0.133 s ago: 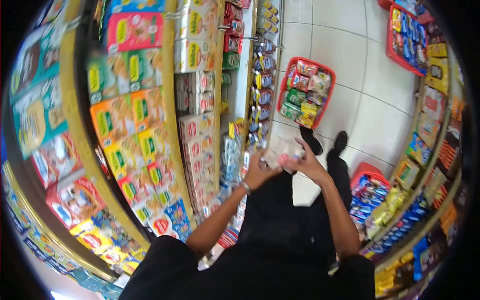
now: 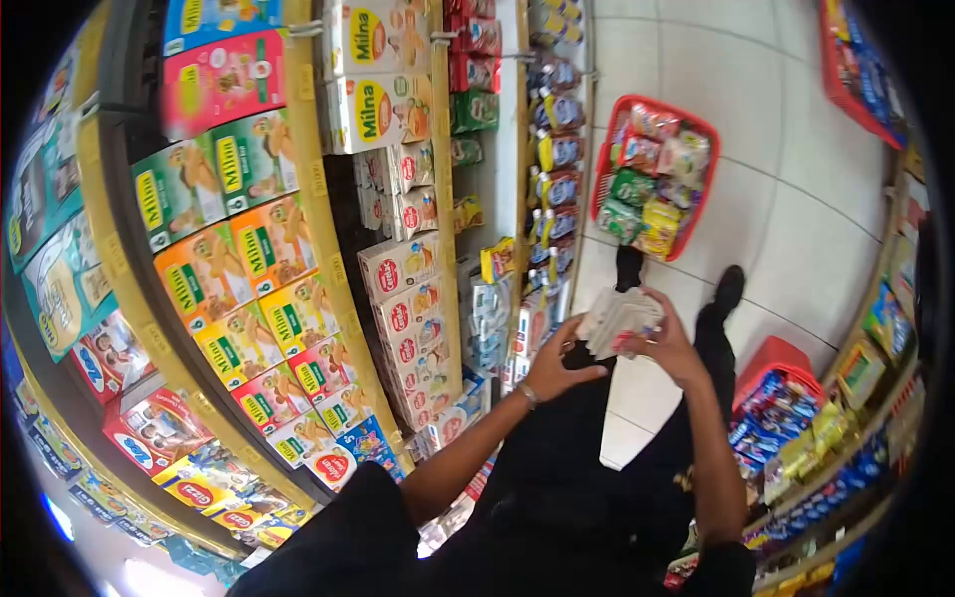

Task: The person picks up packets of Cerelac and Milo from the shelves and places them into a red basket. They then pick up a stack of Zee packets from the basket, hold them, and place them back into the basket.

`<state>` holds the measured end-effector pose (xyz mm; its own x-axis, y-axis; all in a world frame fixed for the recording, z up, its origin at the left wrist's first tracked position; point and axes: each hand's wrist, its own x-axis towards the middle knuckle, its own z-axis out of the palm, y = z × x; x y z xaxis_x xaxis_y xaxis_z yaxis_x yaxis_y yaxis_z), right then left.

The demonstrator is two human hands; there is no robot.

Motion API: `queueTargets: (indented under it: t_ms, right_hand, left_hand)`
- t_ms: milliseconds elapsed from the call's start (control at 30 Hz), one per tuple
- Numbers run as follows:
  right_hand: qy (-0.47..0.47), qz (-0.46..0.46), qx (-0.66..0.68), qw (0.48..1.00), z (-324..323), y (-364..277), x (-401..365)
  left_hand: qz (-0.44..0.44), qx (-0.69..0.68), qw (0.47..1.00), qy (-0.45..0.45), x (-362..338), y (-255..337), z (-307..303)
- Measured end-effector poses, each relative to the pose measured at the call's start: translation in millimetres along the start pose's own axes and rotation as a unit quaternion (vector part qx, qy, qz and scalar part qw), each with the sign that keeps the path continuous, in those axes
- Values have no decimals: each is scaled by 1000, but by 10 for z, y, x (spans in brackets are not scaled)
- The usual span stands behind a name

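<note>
I hold a small stack of pale, whitish sachets (image 2: 615,318) in front of my body, above the floor. My right hand (image 2: 671,343) grips the stack from its right side, with fingers curled round the edge. My left hand (image 2: 559,366) is at the left side, its fingertips against the stack and its thumb stretched out below. The packets lie layered and slightly fanned. Their print is too small to read. Just beyond the stack, a red basket (image 2: 709,199) on the floor holds several coloured snack packs.
To the left are shelves with Milna boxes (image 2: 264,323) and small Cerelac boxes (image 2: 403,318). Hanging sachets (image 2: 560,149) line the shelf end. A red basket of blue packs (image 2: 771,423) stands at lower right, with another red bin (image 2: 865,85) at upper right.
The camera view has shifted, so shelves and baskets sit differently. The sachets now show as a layered stack edge-on. My left thumb has spread away from them.
</note>
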<state>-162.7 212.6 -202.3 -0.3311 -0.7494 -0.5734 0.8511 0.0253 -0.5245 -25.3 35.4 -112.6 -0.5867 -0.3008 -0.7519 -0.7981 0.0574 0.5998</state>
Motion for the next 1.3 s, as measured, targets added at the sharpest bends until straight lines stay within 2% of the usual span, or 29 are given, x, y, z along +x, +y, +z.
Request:
queueTargets:
  t_ms: [33, 67, 100, 133, 167, 233, 300, 367, 433, 500, 533, 667, 733, 833, 867, 933, 967, 1033, 1067, 1133, 1167, 1233, 1267, 1300]
  right_hand:
    - [-22, 24, 43, 999, 14, 139, 147]
    - [-33, -4, 53, 998, 66, 353, 347]
    - [-41, 13, 71, 997, 24, 348, 500]
    - [-39, 5, 63, 997, 61, 303, 696]
    - [-39, 3, 53, 998, 138, 276, 876]
    - [-68, 9, 22, 997, 314, 210, 1321]
    - [-107, 21, -15, 994, 651, 81, 1628]
    - [-180, 20, 8, 984, 1015, -171, 1870]
    - [-213, 37, 20, 976, 1388, -440, 1981]
    - [-247, -111, -58, 961, 1726, -639, 2044]
    - [-265, -113, 19, 957, 1920, -688, 2075]
    - [-275, -128, -27, 953, 2398, -1132, 2090]
    - [-274, -226, -201, 913, 2531, -1253, 2185]
    - [-243, -193, -241, 920, 2733, -1341, 2230]
    - [-242, -194, -243, 919, 2781, -1324, 2244]
    - [-244, -144, -124, 951, 2870, -1224, 2270]
    - [-245, -144, -125, 951, 2891, -1172, 2300]
    - [-271, -199, -104, 936, 2913, -1073, 2344]
    - [-272, -197, -104, 936, 2944, -1060, 2363]
    - [-245, -313, -181, 900, 3017, -1067, 2394]
    - [-244, -311, -184, 900, 3042, -1114, 2396]
    - [-232, -341, -335, 847, 3086, -1232, 2395]
    - [-218, -388, -329, 833, 3126, -1246, 2429]
    - [-216, -381, -332, 836, 3154, -1246, 2465]
  left_hand:
    - [22, 86, 996, 15, -7, -221, -73]
    - [42, 290, 951, 98, -87, -723, -109]
    - [-1, 351, 931, 102, -74, -1062, 13]
    - [-111, 356, 928, 26, -80, -1235, 73]
    - [-251, 316, 915, -10, -34, -1140, 125]
    - [-236, 389, 890, -11, 126, -1356, 217]
    - [-223, 396, 891, 15, 105, -1484, 231]
    - [-195, 403, 893, 44, 146, -1514, 163]
    - [-217, 379, 900, 21, 169, -1497, 115]
    - [-204, 375, 903, 34, 184, -1545, 61]
    - [-213, 366, 906, 24, 190, -1550, 25]
    - [-223, 345, 912, 14, 153, -1589, -102]
    - [-225, 343, 912, 5, 178, -1576, -168]
    - [-218, 341, 915, 0, 198, -1600, -196]
    - [-215, 340, 915, 0, 209, -1623, -204]
    - [-203, 358, 911, 11, 204, -1675, -221]
    - [-202, 356, 912, 11, 213, -1697, -235]
    - [-189, 361, 913, 21, 197, -1742, -240]
    - [-191, 359, 914, 21, 204, -1732, -264]
    - [-201, 343, 917, 8, 213, -1709, -298]
    - [-200, 341, 918, 5, 217, -1705, -304]
    - [-198, 352, 915, 12, 208, -1716, -319]
    - [-199, 349, 916, 4, 199, -1704, -333]
    - [-204, 345, 916, -1, 213, -1694, -347]
